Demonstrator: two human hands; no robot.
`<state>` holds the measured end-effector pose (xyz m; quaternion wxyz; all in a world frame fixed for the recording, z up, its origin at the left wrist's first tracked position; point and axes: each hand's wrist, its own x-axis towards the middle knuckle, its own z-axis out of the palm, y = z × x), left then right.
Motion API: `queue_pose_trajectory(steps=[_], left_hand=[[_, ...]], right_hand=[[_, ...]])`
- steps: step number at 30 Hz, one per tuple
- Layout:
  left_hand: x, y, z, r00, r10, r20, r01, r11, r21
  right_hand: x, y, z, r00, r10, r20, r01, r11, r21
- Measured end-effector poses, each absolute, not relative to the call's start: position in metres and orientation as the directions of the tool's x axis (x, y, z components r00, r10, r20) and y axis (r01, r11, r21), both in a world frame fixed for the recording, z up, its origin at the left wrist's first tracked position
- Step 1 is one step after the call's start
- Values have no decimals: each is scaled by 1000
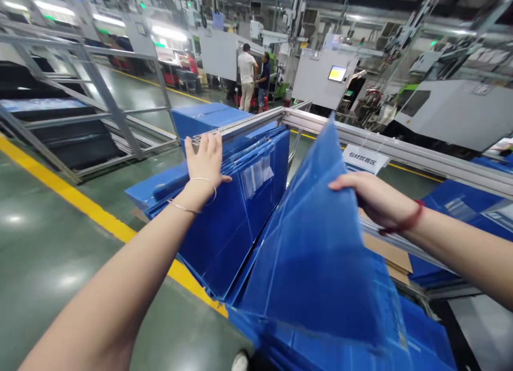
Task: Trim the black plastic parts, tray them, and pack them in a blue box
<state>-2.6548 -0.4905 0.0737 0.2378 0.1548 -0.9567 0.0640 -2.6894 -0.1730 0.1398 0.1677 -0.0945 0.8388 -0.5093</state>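
The person's left hand lies open and flat, fingers slightly apart, on the top edge of a stack of upright blue corrugated plastic sheets. It clamps nothing. A clear plastic sleeve is fixed to the stack's face, just right of that hand. A thin silver bangle circles the wrist behind it. Directly ahead of the hand runs a long aluminium extrusion rail, and beyond the rail sits a further block of blue plastic sheets.

The right hand is closed on the edge of a single translucent blue corrugated plastic sheet, fingers curled over it, and holds that sheet tilted and raised between the two hands. Its lower end reaches down to a pile of blue sheets below. A red cord bracelet sits on the right wrist. Just beyond the fingers, a white sign with dark characters hangs from the rail, and a flat piece of brown cardboard lies under the right forearm.

Well left of the left hand, a yellow line crosses a green floor. Far ahead stand two people beside grey industrial machines.
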Motion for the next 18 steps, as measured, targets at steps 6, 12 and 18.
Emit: queue_pose_trajectory(steps=[6, 12, 18], left_hand=[[-2655, -502, 69, -836, -237, 494, -319, 944, -87], [-2660, -510, 63, -810, -208, 548, -295, 953, -75], [-2628, -518, 82, -823, -147, 549, -221, 973, -70]], right_hand=[[-2704, -283, 152, -875, -439, -202, 17, 390, -921], [-2721, -337, 158, -879, -433, -199, -2, 421, -907], [-2719, -364, 153, -867, -464, -183, -47, 440, -897]])
